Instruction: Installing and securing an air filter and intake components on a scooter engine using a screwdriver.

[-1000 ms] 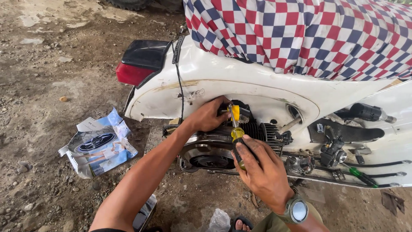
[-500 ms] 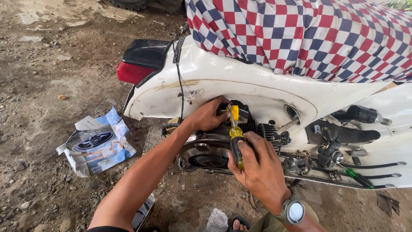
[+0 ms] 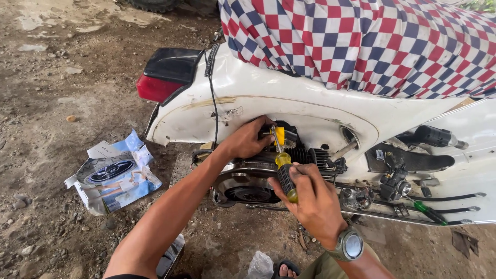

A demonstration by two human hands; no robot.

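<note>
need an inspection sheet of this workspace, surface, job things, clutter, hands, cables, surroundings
surface: bare dirt ground with pebbles
job's things: white scooter with its side open, engine exposed; yellow-and-black screwdriver pointed up into the engine bay
clutter: torn blue-and-white packaging; green-handled tool on the scooter's footboard
grippers: left hand reaches into the engine bay; right hand grips the screwdriver, wristwatch on that wrist
cables: black cable hangs down the rear panel
surroundings: checkered cloth over the seat; red tail light
</note>
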